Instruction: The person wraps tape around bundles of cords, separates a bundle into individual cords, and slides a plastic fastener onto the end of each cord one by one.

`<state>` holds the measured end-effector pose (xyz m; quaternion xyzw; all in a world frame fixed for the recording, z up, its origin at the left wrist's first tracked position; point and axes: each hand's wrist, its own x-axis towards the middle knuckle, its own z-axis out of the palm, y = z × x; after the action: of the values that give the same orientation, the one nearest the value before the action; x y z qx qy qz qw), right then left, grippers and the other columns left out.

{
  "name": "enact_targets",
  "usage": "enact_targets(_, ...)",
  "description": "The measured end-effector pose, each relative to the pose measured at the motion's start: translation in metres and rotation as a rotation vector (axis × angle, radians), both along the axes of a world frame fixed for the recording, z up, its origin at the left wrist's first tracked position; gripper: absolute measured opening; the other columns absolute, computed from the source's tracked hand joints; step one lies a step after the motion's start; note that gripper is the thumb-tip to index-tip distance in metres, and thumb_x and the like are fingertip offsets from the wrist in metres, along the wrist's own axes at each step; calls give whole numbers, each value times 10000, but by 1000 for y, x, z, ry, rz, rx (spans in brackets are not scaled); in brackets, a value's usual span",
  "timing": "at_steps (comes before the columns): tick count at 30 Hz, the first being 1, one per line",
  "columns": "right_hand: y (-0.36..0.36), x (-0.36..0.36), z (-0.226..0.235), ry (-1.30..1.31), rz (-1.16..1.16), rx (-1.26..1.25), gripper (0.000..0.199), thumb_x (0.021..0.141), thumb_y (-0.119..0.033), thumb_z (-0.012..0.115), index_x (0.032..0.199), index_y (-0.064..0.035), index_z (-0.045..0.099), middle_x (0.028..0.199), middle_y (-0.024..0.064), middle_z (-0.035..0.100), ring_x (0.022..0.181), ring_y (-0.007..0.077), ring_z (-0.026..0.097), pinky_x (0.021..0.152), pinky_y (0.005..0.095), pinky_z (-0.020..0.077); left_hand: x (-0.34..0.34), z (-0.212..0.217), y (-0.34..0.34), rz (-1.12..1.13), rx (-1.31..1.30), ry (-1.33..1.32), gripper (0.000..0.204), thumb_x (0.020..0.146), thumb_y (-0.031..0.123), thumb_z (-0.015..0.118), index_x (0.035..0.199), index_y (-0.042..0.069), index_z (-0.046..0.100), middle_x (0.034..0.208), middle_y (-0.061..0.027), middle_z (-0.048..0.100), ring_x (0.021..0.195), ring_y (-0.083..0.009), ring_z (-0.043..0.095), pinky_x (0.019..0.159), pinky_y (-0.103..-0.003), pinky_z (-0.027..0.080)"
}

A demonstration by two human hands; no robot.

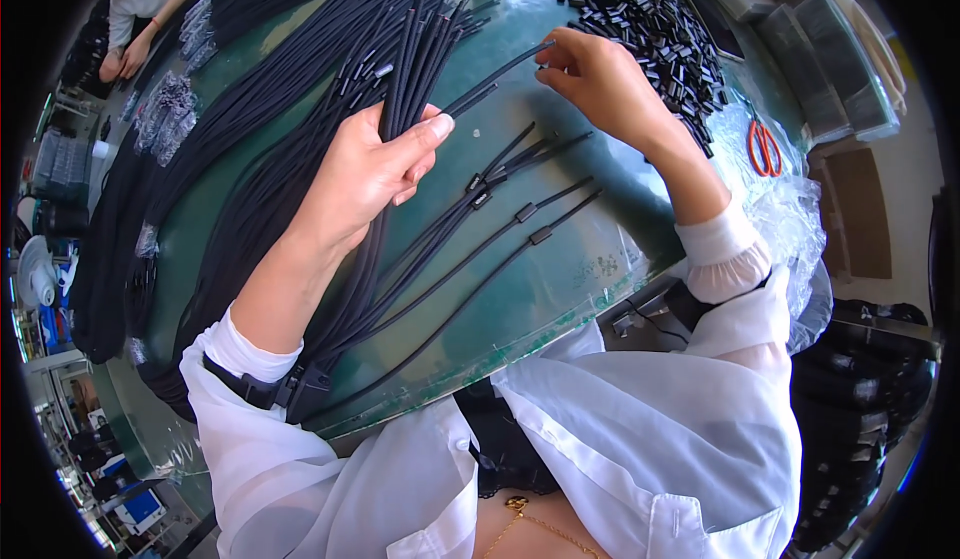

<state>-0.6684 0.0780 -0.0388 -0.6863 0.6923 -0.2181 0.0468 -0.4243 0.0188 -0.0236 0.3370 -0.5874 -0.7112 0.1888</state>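
Left hand: closed around a bundle of black cords, gripped upright over the green table; the bundle's lower end is hidden behind the wrist.
Right hand: fingertips pinched on the end of one cord; what sits at the very tip cannot be made out.
Fitted cords: laid flat between the hands, each with a small black clip.
Clip pile: behind the right hand, partly cut off at the rim.
Scissors: orange, on plastic wrap.
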Motion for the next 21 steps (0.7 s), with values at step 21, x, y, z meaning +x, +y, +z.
enact_targets(21,33,80,6,-1155,170,44,136,867,-128,612,907,2,605,871,61,643,720,85,600,674,205,488,4,8,12,-93,57,89,239,869,265,612,820,36,564,579,38,468,450,-25,379,406,-182,306)
